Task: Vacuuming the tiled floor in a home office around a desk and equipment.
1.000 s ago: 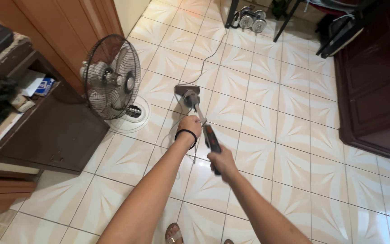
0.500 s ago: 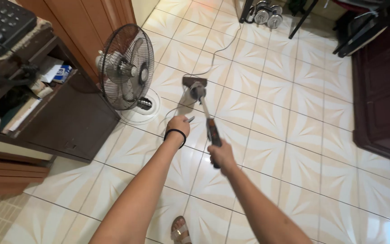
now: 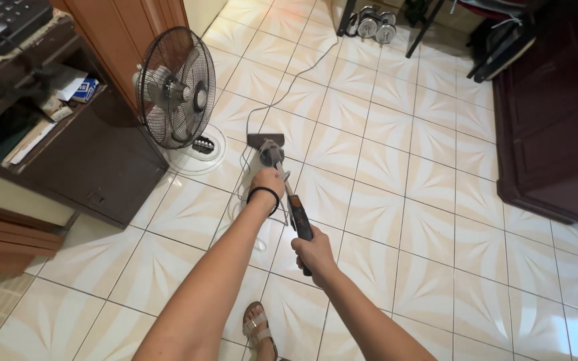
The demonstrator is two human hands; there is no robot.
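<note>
Stick vacuum (image 3: pixel 282 179) stands on the tiled floor (image 3: pixel 396 167), head (image 3: pixel 265 141) just beside the pedestal fan (image 3: pixel 172 90) base. Right hand (image 3: pixel 314 253) is wrapped closed around the dark handle (image 3: pixel 300 222). Left hand (image 3: pixel 268 180) is curled on the thin metal wand higher up. Looks rigid, light and top-heavy; best held at the handle grip. Power cord (image 3: pixel 289 79) trails slack across the floor, a likely snag.

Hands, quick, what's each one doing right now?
Left hand: closed around the upper shaft of the stick vacuum.
Right hand: closed on the vacuum's dark handle.
</note>
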